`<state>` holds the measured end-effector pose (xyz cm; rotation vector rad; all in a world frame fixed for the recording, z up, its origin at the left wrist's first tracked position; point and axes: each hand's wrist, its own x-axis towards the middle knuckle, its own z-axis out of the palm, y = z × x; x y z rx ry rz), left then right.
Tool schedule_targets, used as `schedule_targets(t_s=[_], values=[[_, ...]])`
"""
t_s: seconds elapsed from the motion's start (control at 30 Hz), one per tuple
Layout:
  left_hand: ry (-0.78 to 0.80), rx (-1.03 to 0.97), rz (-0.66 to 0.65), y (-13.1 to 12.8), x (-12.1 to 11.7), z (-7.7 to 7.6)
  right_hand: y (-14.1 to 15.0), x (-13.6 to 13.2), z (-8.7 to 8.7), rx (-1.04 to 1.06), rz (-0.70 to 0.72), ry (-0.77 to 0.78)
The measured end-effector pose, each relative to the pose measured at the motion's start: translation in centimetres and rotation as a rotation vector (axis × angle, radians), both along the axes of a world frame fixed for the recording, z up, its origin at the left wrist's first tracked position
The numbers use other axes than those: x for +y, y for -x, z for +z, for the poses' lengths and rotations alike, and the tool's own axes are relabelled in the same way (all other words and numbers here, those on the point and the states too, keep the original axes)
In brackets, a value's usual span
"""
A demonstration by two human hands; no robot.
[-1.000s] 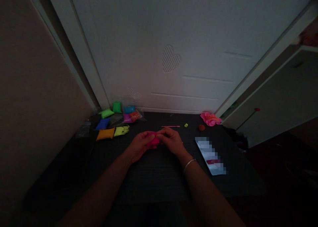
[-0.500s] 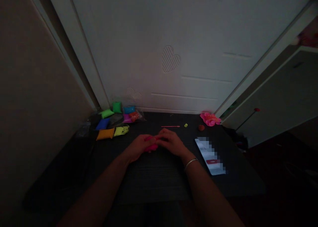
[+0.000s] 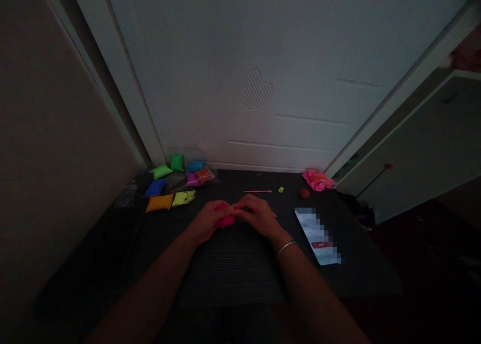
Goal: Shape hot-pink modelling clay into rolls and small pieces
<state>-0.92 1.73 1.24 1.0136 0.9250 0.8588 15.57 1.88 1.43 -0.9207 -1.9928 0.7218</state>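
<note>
Over the middle of the dark table, a bright pink lump of modelling clay [image 3: 225, 220] is gripped by my left hand [image 3: 206, 220], thumb on top and fingers curled round it. My right hand [image 3: 258, 214] meets it from the right, thumb and fingertips pinched at the clay's edge by the left thumb. A thin pinkish tip [image 3: 274, 214] shows beyond the right hand; what it belongs to is hidden. Just past the hands lie a slim pink stick tool [image 3: 257, 191] and a small yellow-green bit of clay [image 3: 281, 189].
Several coloured clay packets, among them an orange one [image 3: 159, 203] and a blue one [image 3: 155, 187], lie at the back left. A reddish-brown ball [image 3: 304, 193] and a pink petalled piece [image 3: 318, 180] are back right. A lit phone [image 3: 318, 236] lies right. A white panel [image 3: 210, 73] rises behind the table.
Both hands have shifted slightly left with the pink clay, more of which shows below the left thumb. A thin pinkish tip has come into sight beyond the right hand.
</note>
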Motion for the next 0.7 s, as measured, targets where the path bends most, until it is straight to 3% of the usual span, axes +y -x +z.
schedule_targets(t_s=[0.13,0.27,0.47,0.7], values=[[-0.078,0.089,0.099,-0.15,0.14,0.02,-0.08,0.19,-0.30,-0.019,0.017,0.002],[-0.110,0.158,0.110,-0.35,0.16,-0.08,-0.12,0.18,-0.21,-0.040,-0.033,-0.026],[-0.024,0.041,0.037,-0.30,0.00,0.09,-0.10,0.08,-0.05,-0.053,-0.020,-0.086],[0.051,0.021,0.063,0.12,0.32,-0.01,-0.05,0.39,-0.48,0.023,-0.033,-0.059]])
